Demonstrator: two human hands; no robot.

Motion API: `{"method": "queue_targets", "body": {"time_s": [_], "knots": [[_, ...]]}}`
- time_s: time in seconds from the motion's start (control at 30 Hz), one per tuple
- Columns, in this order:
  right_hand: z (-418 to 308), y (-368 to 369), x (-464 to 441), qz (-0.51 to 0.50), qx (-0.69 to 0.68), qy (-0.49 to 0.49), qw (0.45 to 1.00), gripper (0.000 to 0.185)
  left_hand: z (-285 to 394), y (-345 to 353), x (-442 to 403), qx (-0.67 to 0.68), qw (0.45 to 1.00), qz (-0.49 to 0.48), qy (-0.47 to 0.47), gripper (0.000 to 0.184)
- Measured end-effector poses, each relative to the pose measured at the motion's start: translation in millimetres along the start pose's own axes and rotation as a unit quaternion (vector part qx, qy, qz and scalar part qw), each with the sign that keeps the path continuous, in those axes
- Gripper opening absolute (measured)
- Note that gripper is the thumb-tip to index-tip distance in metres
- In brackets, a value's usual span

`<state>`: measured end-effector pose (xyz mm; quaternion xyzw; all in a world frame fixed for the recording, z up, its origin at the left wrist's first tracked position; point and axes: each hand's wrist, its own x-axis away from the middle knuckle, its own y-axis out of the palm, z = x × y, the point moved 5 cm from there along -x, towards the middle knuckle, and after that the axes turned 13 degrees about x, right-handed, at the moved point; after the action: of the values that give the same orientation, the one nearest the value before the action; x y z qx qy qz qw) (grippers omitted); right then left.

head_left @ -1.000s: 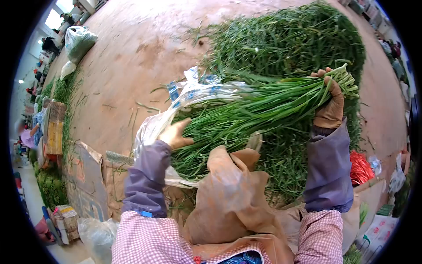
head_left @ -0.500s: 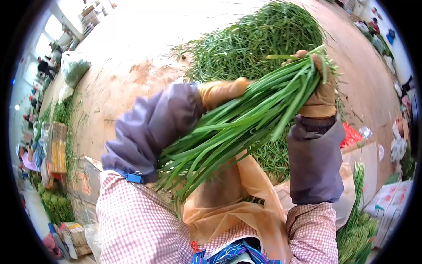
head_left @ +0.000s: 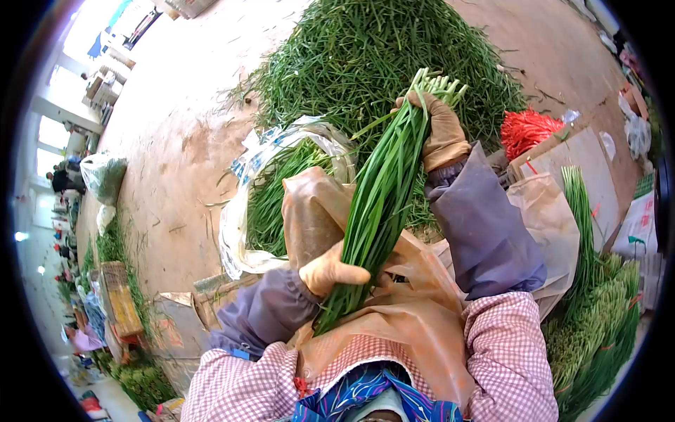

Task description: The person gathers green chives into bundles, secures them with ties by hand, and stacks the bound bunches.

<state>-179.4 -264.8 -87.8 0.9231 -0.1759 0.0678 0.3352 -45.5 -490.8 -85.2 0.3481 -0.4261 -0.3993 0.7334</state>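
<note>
A long bunch of garlic chives point(head_left: 380, 204) slants across my lap, its pale cut ends up and its leaf tips near my waist. My gloved right hand point(head_left: 444, 133) is closed around it just below the cut ends. Lower down, my gloved left hand point(head_left: 332, 270) wraps the leafy part, thumb across the front and the other fingers hidden behind. Beyond my hands lies a big heap of loose green leaves point(head_left: 380, 49). A white plastic bag point(head_left: 235, 211) with more greens inside stands open left of my knee.
Red ties point(head_left: 527, 132) lie on cardboard point(head_left: 583, 169) to the right. Bundled green stalks point(head_left: 598, 302) are stacked at my right side. Farther left are a filled clear bag point(head_left: 105, 176), a crate point(head_left: 119, 288) and people along the wall.
The chives have swung from a slant across my front to a steeper one. My left hand has slid down toward the leaf tips; my right hand has moved left. The view has shifted.
</note>
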Motion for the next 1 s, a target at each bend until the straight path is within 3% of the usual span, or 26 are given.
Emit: {"method": "queue_targets", "body": {"time_s": [0.07, 0.17, 0.2, 0.3, 0.33, 0.37, 0.43, 0.47, 0.53, 0.57, 0.63, 0.7, 0.77, 0.8, 0.9, 0.93, 0.97, 1.0], "knots": [[7.4, -14.5, 5.0, 0.036, 0.015, -0.002, 0.999, 0.014, -6.8, 0.8, 0.2, -0.069, 0.995, 0.074, -0.026, 0.070], [23.8, -42.9, -3.6, 0.040, -0.027, 0.050, 0.998, 0.018, -11.0, -6.9, -4.3, -0.014, 0.987, 0.146, -0.066, 0.058], [23.0, -45.0, -2.3, 0.033, -0.028, 0.056, 0.997, 0.021, -8.2, -0.6, -4.5, 0.010, 0.986, 0.155, -0.056, 0.042], [10.6, -47.5, 13.1, -0.102, -0.088, 0.020, 0.991, 0.027, 16.8, -2.4, -0.1, -0.039, 0.981, 0.159, -0.100, 0.029], [4.6, -53.2, 12.2, -0.183, -0.098, -0.025, 0.978, 0.037, 40.3, 6.4, 1.4, -0.079, 0.979, 0.178, -0.067, 0.025], [4.2, -61.2, 14.9, -0.182, -0.061, -0.050, 0.980, 0.049, 66.3, 14.3, 1.0, -0.118, 0.972, 0.198, -0.033, 0.022], [55.9, -126.5, -2.9, -0.102, 0.028, 0.101, 0.989, 0.059, 107.7, 15.3, -11.3, -0.093, 0.984, 0.144, 0.049, 0.026], [86.6, -150.6, -7.1, -0.031, 0.131, 0.196, 0.971, 0.061, 109.8, 7.6, -30.8, -0.254, 0.941, 0.219, 0.042, 0.025], [142.2, -176.6, 1.4, 0.050, 0.357, 0.207, 0.910, 0.050, 122.7, -9.1, -70.1, -0.529, 0.789, 0.303, 0.082, 0.014], [159.4, -168.6, 8.6, 0.063, 0.466, 0.118, 0.874, 0.038, 158.8, -25.4, -84.0, -0.510, 0.837, 0.187, 0.063, 0.010], [137.5, -104.2, 53.0, -0.070, 0.191, 0.213, 0.956, 0.040, 216.3, 2.8, -98.9, -0.206, 0.973, 0.054, 0.085, 0.012], [124.9, -50.4, 62.1, -0.186, 0.146, 0.187, 0.953, 0.047, 211.5, 26.9, -120.2, -0.401, 0.833, 0.321, 0.207, 0.022], [115.3, -9.0, 74.9, -0.302, 0.094, 0.184, 0.931, 0.052, 197.2, 27.8, -127.1, -0.461, 0.825, 0.289, 0.154, 0.031], [110.6, 6.5, 77.0, -0.329, 0.026, 0.168, 0.929, 0.057, 212.0, 23.5, -121.1, -0.241, 0.873, 0.358, 0.229, 0.027], [106.5, 41.3, 89.4, -0.375, -0.146, 0.134, 0.905, 0.070, 195.9, 46.0, -107.3, -0.591, 0.692, 0.362, 0.200, 0.034], [105.5, 49.7, 90.1, -0.384, -0.172, 0.134, 0.897, 0.075, 180.0, 59.9, -108.2, -0.612, 0.728, 0.206, 0.231, 0.036], [101.1, 56.8, 87.3, -0.395, -0.200, 0.129, 0.887, 0.080, 182.4, 57.5, -87.4, -0.562, 0.739, 0.315, 0.197, 0.036], [102.7, 59.5, 84.5, -0.334, -0.145, 0.209, 0.907, 0.088, 201.4, 48.6, -67.2, -0.476, 0.793, 0.295, 0.240, 0.037]]}}
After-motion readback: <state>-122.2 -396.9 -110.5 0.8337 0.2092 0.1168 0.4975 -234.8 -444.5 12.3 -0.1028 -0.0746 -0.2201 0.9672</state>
